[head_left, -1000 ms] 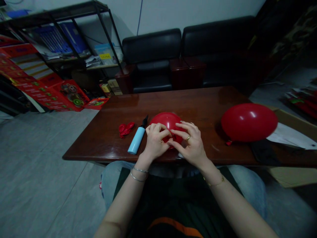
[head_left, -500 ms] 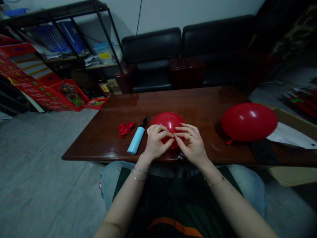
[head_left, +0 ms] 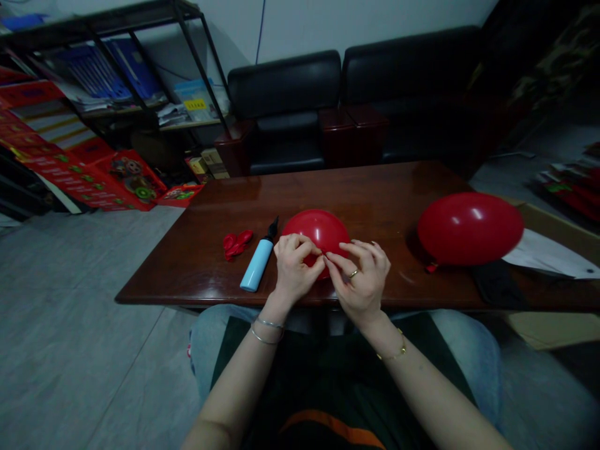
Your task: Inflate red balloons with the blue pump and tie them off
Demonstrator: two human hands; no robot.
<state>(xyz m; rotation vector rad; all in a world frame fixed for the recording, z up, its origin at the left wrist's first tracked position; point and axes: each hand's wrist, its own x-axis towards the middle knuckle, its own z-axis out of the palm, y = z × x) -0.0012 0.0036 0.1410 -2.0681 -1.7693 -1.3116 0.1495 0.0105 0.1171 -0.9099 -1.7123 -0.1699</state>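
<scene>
An inflated red balloon (head_left: pixel 317 226) rests at the table's near edge, right in front of me, with its neck end toward me. My left hand (head_left: pixel 298 265) pinches the neck between thumb and forefinger. Fingertips of my right hand (head_left: pixel 360 275) are pressed together at that same neck; the other fingers curl loosely beside the balloon. The neck itself is mostly hidden by the fingers. Left of my hands lies a light-blue hand pump (head_left: pixel 257 265) with a black nozzle. Several limp red balloons (head_left: pixel 237 244) lie beyond it in a small pile.
On the table's (head_left: pixel 375 194) right side sits a second inflated red balloon (head_left: pixel 470 229), its neck tied. Behind it are a white sheet (head_left: pixel 546 255) and a cardboard box (head_left: pixel 562 225). Black sofas (head_left: pixel 285 87) stand across the table; red boxes (head_left: pixel 60 162) and a shelf are at left.
My right hand has turned at the wrist and its fingers have curled more, thumb and forefinger staying at the balloon's neck. The left hand has barely moved.
</scene>
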